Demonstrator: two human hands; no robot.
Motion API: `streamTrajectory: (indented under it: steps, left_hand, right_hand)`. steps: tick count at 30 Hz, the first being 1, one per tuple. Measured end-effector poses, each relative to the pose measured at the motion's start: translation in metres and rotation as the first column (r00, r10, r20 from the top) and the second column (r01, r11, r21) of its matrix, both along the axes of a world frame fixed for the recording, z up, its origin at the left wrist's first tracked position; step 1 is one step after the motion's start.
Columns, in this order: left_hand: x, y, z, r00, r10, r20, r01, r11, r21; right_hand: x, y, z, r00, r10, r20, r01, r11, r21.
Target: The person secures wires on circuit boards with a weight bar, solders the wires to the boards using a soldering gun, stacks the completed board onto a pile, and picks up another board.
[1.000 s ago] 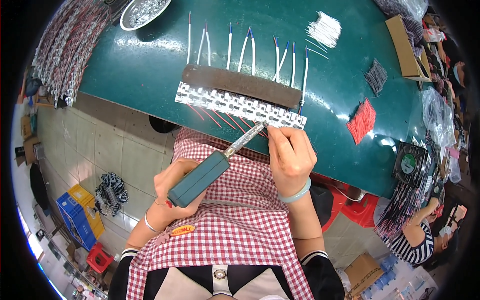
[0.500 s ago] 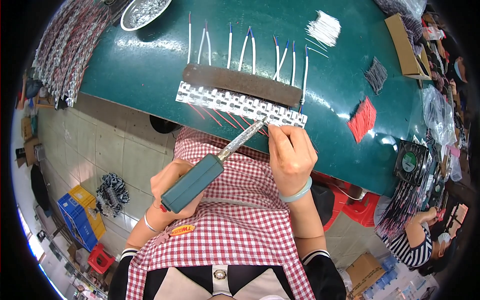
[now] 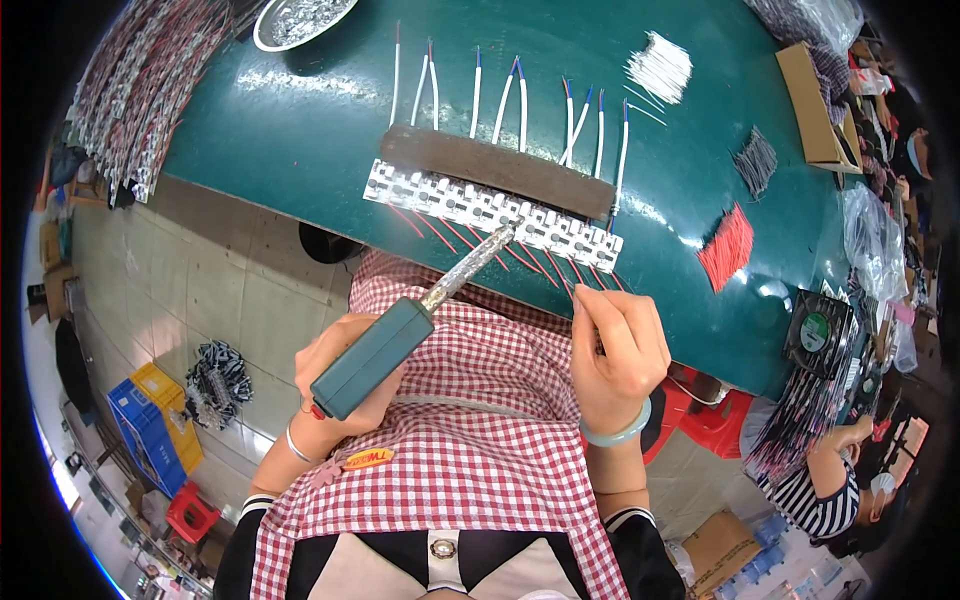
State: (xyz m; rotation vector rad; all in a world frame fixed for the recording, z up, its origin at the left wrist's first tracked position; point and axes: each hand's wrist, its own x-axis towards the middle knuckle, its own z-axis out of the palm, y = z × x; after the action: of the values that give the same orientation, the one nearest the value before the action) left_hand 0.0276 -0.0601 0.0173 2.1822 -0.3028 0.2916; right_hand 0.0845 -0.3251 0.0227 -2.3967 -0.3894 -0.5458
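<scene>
My left hand [image 3: 322, 365] is wrapped round the green handle of a soldering iron [image 3: 372, 358]. The iron's tip touches or hovers just over a strip of small white circuit boards [image 3: 455, 202] near the table edge. Thin red wires [image 3: 436, 232] stick out from the strip's near side, and white cables [image 3: 523, 122] with bare coloured ends reach out from its far side. A rusty brown metal bar [image 3: 480, 170] lies across those cables. Right of the iron, my right hand [image 3: 625, 355] has its fingertips pinched near the red wire ends; whatever is between them is hidden.
Bundles of white wires [image 3: 660, 68], grey wires [image 3: 755, 160] and red wires [image 3: 726, 248] lie on the green table [image 3: 300, 130]. A bowl of metal scraps [image 3: 305, 22] stands far left, beside hanging wired strips [image 3: 140, 100]. At right are a carton [image 3: 815, 110], a fan [image 3: 822, 322] and another person [image 3: 825, 490].
My right hand has drawn back from the strip, toward me and to the right. The iron's tip has shifted slightly left and up along the boards, and more red wires show beneath them.
</scene>
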Motion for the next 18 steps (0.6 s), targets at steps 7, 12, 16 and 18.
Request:
streamTrajectory:
  steps: [7,12,16,18]
  left_hand:
    - [0.002,-0.002,0.003,1.0,0.021,0.008,-0.021,1.0,-0.001]
    - [-0.001,0.0,0.0,0.999,0.032,-0.043,-0.033,0.999,-0.019]
    - [-0.003,-0.001,-0.004,0.993,0.067,-0.098,-0.075,0.994,-0.084]
    - [0.0,-0.002,-0.004,0.996,0.036,-0.077,-0.045,0.993,-0.106]
  right_hand:
    - [0.018,0.025,-0.022,0.994,0.096,0.05,-0.098,0.994,0.043]
    - [0.023,0.03,-0.034,0.993,0.095,0.071,-0.096,0.995,0.013]
    - [0.024,0.031,-0.033,0.995,0.092,0.041,-0.093,0.996,0.011]
    - [0.025,0.031,-0.034,0.994,0.097,0.056,-0.097,0.995,-0.008]
